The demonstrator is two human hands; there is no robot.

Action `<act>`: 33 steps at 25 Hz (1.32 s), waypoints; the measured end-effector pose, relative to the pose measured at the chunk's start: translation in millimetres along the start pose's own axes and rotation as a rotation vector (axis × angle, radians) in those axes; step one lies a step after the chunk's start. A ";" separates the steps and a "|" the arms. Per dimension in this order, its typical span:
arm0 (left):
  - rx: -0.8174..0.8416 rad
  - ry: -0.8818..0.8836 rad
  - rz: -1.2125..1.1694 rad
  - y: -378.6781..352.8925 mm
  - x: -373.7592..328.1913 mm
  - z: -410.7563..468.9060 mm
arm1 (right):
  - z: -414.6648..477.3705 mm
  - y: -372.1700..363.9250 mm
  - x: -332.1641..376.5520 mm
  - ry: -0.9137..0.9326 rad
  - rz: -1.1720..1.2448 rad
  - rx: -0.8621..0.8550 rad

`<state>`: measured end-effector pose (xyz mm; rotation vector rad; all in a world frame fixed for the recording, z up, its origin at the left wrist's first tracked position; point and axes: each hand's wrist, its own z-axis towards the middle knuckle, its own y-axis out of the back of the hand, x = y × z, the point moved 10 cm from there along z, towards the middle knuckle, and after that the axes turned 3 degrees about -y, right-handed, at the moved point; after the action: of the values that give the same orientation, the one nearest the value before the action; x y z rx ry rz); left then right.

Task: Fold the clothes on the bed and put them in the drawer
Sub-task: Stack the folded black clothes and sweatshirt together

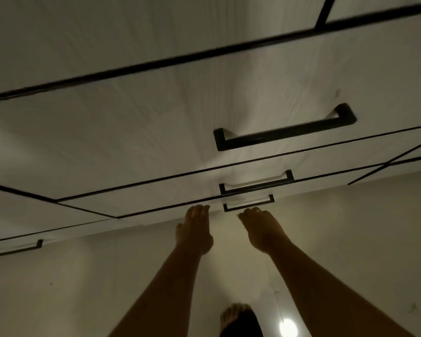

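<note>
Head view: I am bent over the white chest, both arms reaching down to the bottom drawer (314,184), which looks closed. My left hand (195,229) has its fingers straight and together, tips touching the drawer front just left of the handle (248,203). My right hand (260,229) sits just under that handle. The picture is dim and smeared there, so I cannot tell whether its fingers are hooked on the bar or only near it. The clothes are nowhere in view, and neither hand holds any.

What could go wrong, as I judge it:
- If only the right hand pulls, the drawer may come out crooked and jam.
- My left fingertips lie at the seam and could be pinched.
- My bare foot (233,314) stands on the floor (83,276) in front of the chest, so a quick pull could strike it.

I can read no brand, label or writing anywhere.
</note>
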<state>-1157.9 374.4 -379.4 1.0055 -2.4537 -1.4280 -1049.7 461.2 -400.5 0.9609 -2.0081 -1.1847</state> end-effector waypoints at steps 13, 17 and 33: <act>-0.226 -0.032 0.057 -40.5 1.7 38.4 | 74.2 -95.6 -48.2 -0.316 0.051 0.133; -0.122 -0.011 0.038 -58.2 14.5 30.4 | 30.4 -117.5 -39.7 -0.341 0.105 0.196; 0.183 0.006 0.091 -129.3 -4.9 -54.2 | -97.5 -72.8 -39.2 -0.322 0.074 0.072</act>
<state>-1069.2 295.4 -454.0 0.9147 -2.6277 -1.1891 -931.1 424.4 -431.1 0.7593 -2.3296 -1.3005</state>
